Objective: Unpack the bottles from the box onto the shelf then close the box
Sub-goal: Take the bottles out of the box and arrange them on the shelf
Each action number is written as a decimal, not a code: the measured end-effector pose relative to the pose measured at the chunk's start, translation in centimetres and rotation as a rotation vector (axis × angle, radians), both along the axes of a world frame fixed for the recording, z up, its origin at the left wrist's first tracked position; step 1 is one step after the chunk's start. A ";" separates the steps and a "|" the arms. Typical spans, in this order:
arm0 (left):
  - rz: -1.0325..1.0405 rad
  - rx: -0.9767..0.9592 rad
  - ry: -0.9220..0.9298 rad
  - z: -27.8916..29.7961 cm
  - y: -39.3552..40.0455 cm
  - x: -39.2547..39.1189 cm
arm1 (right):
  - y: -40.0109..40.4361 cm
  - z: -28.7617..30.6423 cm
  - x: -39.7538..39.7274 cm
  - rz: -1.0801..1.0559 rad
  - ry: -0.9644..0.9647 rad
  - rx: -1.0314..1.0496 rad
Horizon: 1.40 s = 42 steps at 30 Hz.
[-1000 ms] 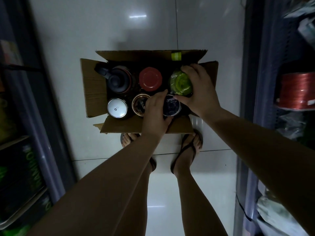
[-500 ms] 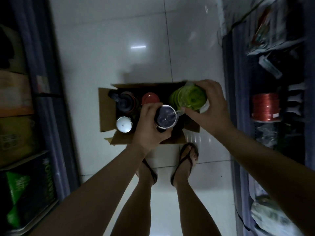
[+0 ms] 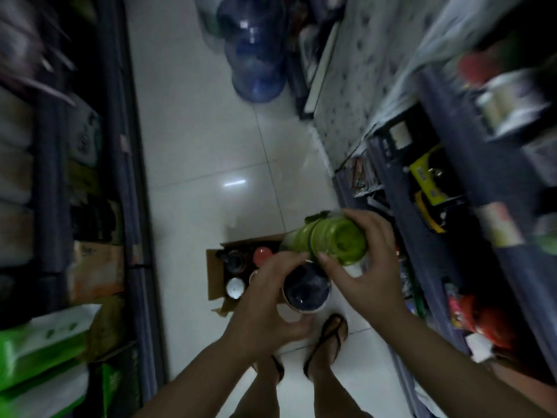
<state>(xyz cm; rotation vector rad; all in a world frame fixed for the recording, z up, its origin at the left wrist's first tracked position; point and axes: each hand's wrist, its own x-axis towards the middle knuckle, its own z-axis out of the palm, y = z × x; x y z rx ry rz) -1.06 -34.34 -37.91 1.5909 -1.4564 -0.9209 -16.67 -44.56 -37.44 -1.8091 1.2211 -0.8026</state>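
Observation:
An open cardboard box [image 3: 214, 277] stands on the tiled floor in front of my feet. Inside it I see a dark bottle with a handle [image 3: 233, 260], a red-lidded bottle [image 3: 262, 255] and a silver-capped bottle [image 3: 235, 287]. My right hand [image 3: 369, 267] grips a green translucent bottle [image 3: 334, 242], held on its side well above the box. My left hand [image 3: 266, 300] holds a dark bottle with a pale rim [image 3: 306, 289], also raised above the box. Part of the box is hidden behind my hands.
Dark shelving [image 3: 437, 212] with packaged goods runs along the right, close to my right hand. More shelves [image 3: 90, 206] with boxes and green bags line the left. Large blue water jugs [image 3: 256, 46] stand at the far end of the aisle.
Both hands have lifted their bottles higher out of the box. The green bottle has tipped onto its side. My view has swung up, showing more of the aisle and the right shelf.

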 end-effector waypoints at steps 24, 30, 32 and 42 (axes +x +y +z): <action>-0.201 -0.458 0.103 38.6 -8.4 -9.6 | -1.1 39.7 -17.1 -0.298 -0.150 -0.394; -0.243 -0.517 0.308 45.0 -13.0 -10.6 | -0.3 45.1 -18.5 -0.418 -0.233 -0.485; -0.251 -0.556 0.376 47.1 -14.4 -11.1 | 0.4 46.7 -18.7 -0.456 -0.273 -0.529; -0.538 -0.672 0.624 57.4 -18.4 -16.3 | 5.0 56.0 -20.7 -0.657 -0.478 -0.759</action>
